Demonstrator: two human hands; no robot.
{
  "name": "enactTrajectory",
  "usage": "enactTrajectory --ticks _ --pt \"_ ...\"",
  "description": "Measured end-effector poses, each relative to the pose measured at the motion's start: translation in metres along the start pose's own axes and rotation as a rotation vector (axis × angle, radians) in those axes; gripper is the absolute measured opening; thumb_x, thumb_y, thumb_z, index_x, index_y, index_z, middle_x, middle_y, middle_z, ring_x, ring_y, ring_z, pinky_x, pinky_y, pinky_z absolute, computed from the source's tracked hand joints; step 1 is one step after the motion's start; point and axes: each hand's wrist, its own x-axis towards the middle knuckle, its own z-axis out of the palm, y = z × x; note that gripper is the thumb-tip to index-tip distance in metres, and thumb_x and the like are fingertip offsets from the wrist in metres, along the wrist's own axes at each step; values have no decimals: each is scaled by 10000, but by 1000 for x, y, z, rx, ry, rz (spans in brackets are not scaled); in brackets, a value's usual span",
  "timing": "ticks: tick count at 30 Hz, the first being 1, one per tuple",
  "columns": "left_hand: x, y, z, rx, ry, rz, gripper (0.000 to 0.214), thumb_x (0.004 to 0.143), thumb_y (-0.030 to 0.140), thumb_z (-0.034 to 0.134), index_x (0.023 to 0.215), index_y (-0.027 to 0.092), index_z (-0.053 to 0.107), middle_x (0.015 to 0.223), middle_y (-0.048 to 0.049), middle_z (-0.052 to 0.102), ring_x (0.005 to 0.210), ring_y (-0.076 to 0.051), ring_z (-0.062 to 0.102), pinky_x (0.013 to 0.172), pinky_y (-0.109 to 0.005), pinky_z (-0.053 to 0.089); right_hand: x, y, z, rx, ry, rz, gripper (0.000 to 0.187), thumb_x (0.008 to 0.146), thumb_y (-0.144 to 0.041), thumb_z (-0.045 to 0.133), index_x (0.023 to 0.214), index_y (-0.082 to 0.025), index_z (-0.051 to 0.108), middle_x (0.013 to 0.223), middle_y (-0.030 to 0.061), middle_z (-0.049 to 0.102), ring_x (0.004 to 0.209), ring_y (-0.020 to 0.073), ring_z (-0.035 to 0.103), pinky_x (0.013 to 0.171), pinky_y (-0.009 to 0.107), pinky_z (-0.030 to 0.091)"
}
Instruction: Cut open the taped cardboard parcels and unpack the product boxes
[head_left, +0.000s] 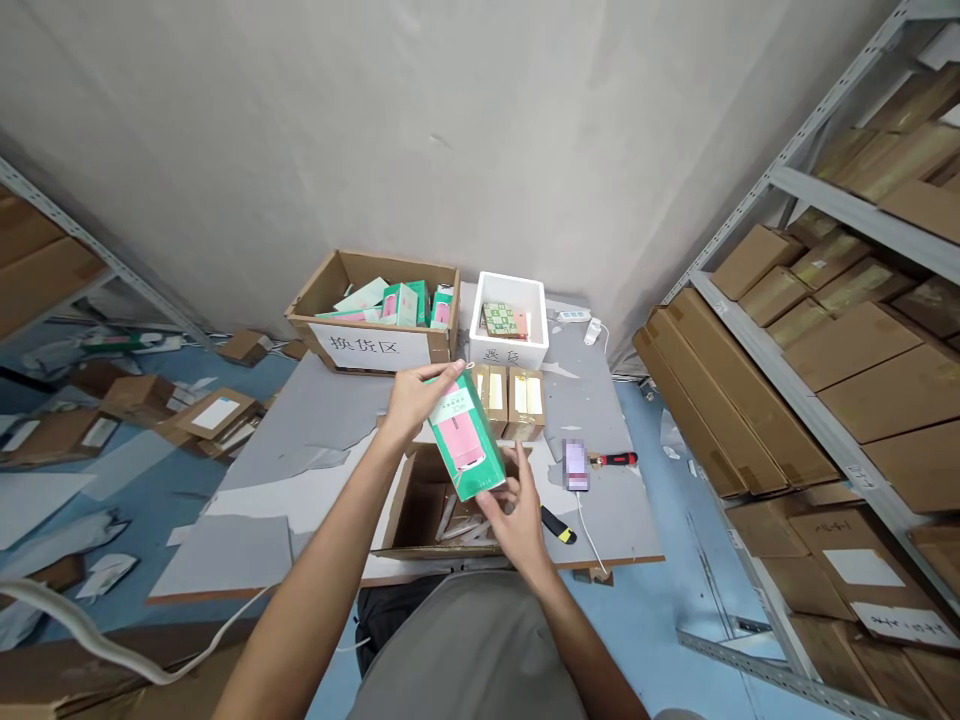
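Note:
A green and white product box point(466, 447) with a pink item printed on its face is held tilted between both hands. At its upper left end, my left hand point(417, 400) grips the top edge. My right hand point(517, 510) has its fingers around the lower right corner. Beneath the box stands an open cardboard carton point(412, 520), with pale packing material point(457, 525) inside it. Two small brown boxes point(525, 395) stand just behind the carton. To the right of my right hand lies a black and yellow utility knife point(558, 525), partly covered.
At the back of the table point(330, 420) stand a large labelled carton point(360, 345) with similar green boxes and a white foam bin point(510, 352). A phone point(576, 465) on a cable and a red-handled tool point(618, 459) lie right. Loaded shelves point(825, 420) flank the right.

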Motion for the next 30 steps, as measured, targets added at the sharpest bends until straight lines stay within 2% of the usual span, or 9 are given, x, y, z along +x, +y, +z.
enactTrajectory --ticks 2,4,8,12,15,18,21,26,30 --pt "4 -5 3 21 53 5 908 547 897 1028 1021 125 970 964 -149 888 816 -264 732 702 -332 544 1 4 2 -289 4 -104 1049 960 -695 954 1865 -393 517 1850 180 520 1549 435 699 1183 570 710" --pt "4 -7 6 40 69 -5 883 564 895 1009 1009 133 966 954 -144 884 828 -280 740 708 -343 547 1 8 6 -505 -28 -137 906 1009 -672 902 1822 -422 592 1865 175 498 1634 507 623 1223 673 675" --pt "0 -3 7 70 37 -14 886 594 948 967 981 151 960 949 -132 885 898 -313 778 779 -359 589 5 10 14 -592 -46 -130 649 1142 -548 690 1780 -437 652 1823 171 536 1614 503 648 1245 729 648" --pt "-3 9 0 84 2 44 928 771 1076 773 903 173 940 985 -147 899 1115 -384 818 998 -407 638 12 0 12 -307 40 -118 756 1053 -557 824 1763 -338 683 1691 175 673 1547 409 704 1288 575 651" --pt "-3 21 -7 89 -15 71 976 807 1117 687 881 173 922 1023 -177 903 1184 -408 813 1073 -437 631 17 -11 7 121 4 50 869 975 -580 935 1744 -265 681 1539 141 803 1266 308 828 1077 436 763" --pt "-2 30 -14 59 -3 107 935 830 1085 708 877 172 908 1027 -187 899 1182 -405 815 1054 -438 642 21 -15 3 509 -54 261 739 907 -602 1014 1519 -244 807 1261 83 908 905 224 852 818 350 784" --pt "0 28 -18 -11 24 136 858 837 1021 784 896 173 899 1049 -178 896 1195 -387 821 1056 -425 641 21 -12 2 768 -66 436 529 842 -578 1070 1203 -250 867 1018 29 916 720 164 790 671 258 724" --pt "-1 6 -17 -242 -106 47 888 703 969 949 1038 151 869 1058 -157 879 1060 -342 835 913 -404 655 19 -5 8 956 -45 593 268 1000 -485 941 1153 -281 861 1140 13 938 748 147 775 628 232 676" --pt "-4 -7 -15 -424 -135 -68 911 535 796 1126 1126 165 838 1074 -120 880 931 -274 825 834 -360 676 22 -2 15 940 -114 593 335 1009 -582 942 1143 -281 879 1146 21 935 770 149 778 644 232 670"
